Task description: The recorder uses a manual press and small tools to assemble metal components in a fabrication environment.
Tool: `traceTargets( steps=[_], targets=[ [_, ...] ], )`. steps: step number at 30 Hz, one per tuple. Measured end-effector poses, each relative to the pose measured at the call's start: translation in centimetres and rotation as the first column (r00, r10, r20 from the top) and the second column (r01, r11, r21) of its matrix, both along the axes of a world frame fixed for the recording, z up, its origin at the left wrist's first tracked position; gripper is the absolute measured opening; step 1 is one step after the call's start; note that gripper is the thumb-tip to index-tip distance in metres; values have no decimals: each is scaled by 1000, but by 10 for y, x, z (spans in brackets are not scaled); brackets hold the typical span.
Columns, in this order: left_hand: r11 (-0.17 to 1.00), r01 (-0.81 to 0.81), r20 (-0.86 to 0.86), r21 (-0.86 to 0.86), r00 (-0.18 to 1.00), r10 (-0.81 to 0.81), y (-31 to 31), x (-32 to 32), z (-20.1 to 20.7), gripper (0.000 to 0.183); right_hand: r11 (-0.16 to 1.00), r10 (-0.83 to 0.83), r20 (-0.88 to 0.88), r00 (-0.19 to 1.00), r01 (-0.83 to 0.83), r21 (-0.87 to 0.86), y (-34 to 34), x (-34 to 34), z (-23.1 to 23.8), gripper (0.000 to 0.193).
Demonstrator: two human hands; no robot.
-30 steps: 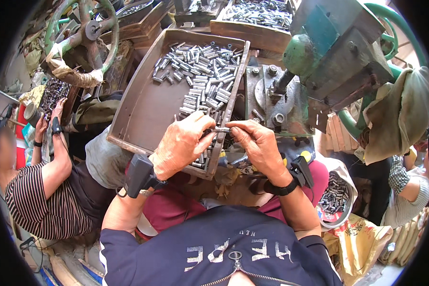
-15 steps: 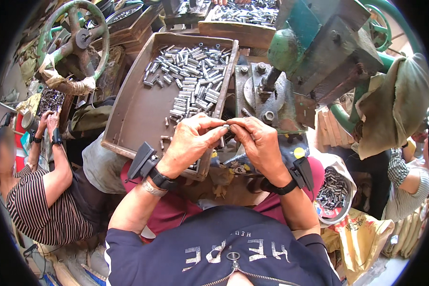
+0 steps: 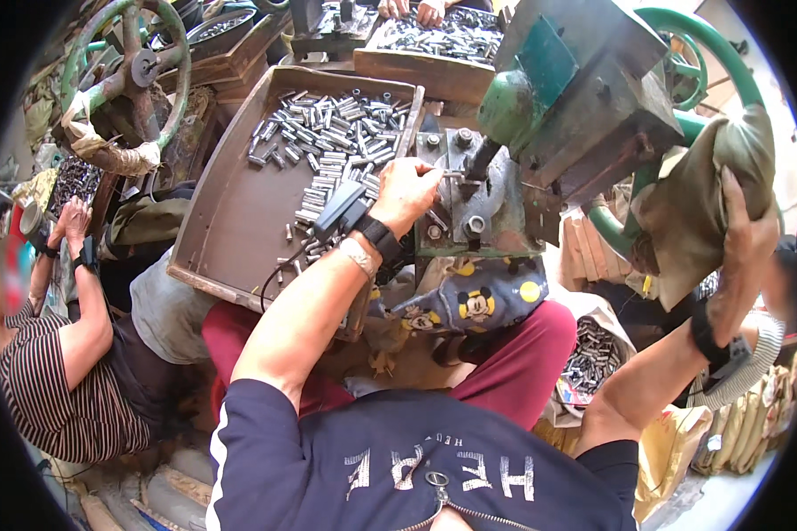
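My left hand (image 3: pixel 406 193) reaches over the right edge of a brown wooden tray (image 3: pixel 230 239), its thumb and fingers pinching a small, thin metal piece (image 3: pixel 451 173) by the die under the press ram. The die (image 3: pixel 496 190) is a bolted steel plate assembly on the bench, with the dark ram (image 3: pixel 483 159) coming down onto it. Out to the right, my right hand (image 3: pixel 746 221) is closed on the cloth-covered handle (image 3: pixel 704 199) of the green press wheel; the cloth partly hides its grip. Many short metal tubes (image 3: pixel 341 133) lie in the tray.
A pail (image 3: pixel 593 354) of metal parts stands by my right knee. A green handwheel (image 3: pixel 142 71) rises at the far left. Co-workers sit on both sides; a person's hands (image 3: pixel 425 11) work over another tray (image 3: pixel 434 66) at the back. Patterned cloth (image 3: pixel 478 301) hangs below the press.
My hands were together over the tray's near right edge, holding a small metal piece. The left has moved forward to the die; the right has let go and swung right onto the cloth-covered handle.
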State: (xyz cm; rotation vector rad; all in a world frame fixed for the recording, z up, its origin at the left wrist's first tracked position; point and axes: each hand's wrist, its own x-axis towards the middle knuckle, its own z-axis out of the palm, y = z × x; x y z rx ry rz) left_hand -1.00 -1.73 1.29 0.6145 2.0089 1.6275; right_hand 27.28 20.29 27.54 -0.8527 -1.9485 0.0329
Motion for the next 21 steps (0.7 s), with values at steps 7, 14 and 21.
traceTargets(
  steps=[7,14,21],
  targets=[
    [999,44,-3,-21,999,-45,13,5,2,19,936,222,77,972,-191,-295,-3,-17,38,47],
    [999,0,-161,-50,987,-8,16,11,2,19,990,116,-463,879,-68,120,-41,-15,-110,50],
    [999,3,23,41,1000,-4,13,6,-1,19,979,173,-348,921,-199,-40,-34,-3,-59,50]
  ],
)
